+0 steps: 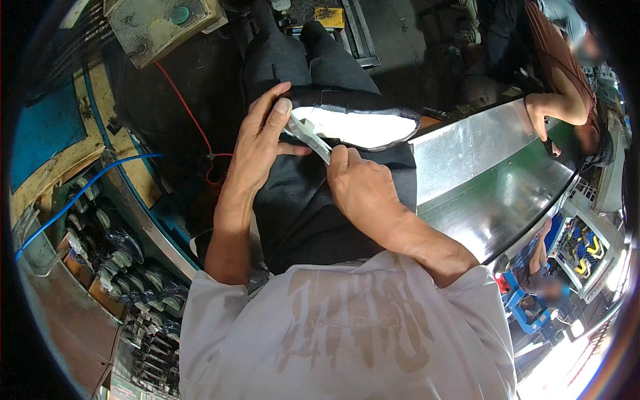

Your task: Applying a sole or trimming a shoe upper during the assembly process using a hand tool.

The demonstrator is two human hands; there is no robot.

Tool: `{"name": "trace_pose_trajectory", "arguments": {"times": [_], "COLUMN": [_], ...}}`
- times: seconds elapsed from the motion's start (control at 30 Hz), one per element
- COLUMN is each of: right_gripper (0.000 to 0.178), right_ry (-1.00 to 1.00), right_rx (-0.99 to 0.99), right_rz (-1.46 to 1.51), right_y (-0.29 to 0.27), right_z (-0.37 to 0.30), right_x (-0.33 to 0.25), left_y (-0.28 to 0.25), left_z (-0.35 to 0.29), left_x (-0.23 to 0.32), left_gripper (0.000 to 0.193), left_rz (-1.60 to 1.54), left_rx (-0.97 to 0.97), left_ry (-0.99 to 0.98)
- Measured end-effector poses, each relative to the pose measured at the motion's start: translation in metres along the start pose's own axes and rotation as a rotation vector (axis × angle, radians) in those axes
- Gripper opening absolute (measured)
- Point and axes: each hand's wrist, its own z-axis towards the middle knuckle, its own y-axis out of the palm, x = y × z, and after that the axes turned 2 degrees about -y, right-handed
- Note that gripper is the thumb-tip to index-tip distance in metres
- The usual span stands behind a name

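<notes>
A black shoe (393, 113) with a bright white, flat face (357, 125) lies across my thighs, toe to the right. My left hand (257, 137) is at its left end, thumb and forefinger bent around that end and the other fingers beneath. My right hand (363, 183) is closed on the lower end of a slim, pale grey hand tool (319, 145). The tool slants up to the left along the shoe's edge, its upper end beside my left thumb. Its exact kind I cannot make out, as my fingers cover part of it.
A shiny metal bench with a green strip (480, 173) curves along my right; a co-worker's arm (560, 100) rests on it. Dark shoe-shaped parts (120, 260) fill racks at left. A blue hose (87, 190) and a red cord (187, 110) cross there. A grimy box (160, 27) stands ahead.
</notes>
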Motion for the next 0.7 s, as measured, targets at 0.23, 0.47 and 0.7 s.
{"name": "trace_pose_trajectory", "arguments": {"times": [0.23,0.47,0.7], "right_gripper": [0.018,0.028,0.022], "right_ry": [-0.111,0.094,-0.029], "right_rx": [0.145,-0.049,0.191], "right_rz": [0.556,0.927,0.514], "right_y": [-0.007,-0.001,0.015], "right_z": [-0.007,-0.003,-0.009], "right_x": [0.025,0.027,0.014], "left_y": [0.004,0.006,0.006], "left_z": [0.001,0.000,-0.001], "left_x": [0.005,0.003,-0.001], "left_gripper": [0.050,0.051,0.049], "left_rz": [0.127,0.183,0.195], "left_rx": [0.016,0.017,0.023], "left_ry": [-0.035,-0.025,-0.018]}}
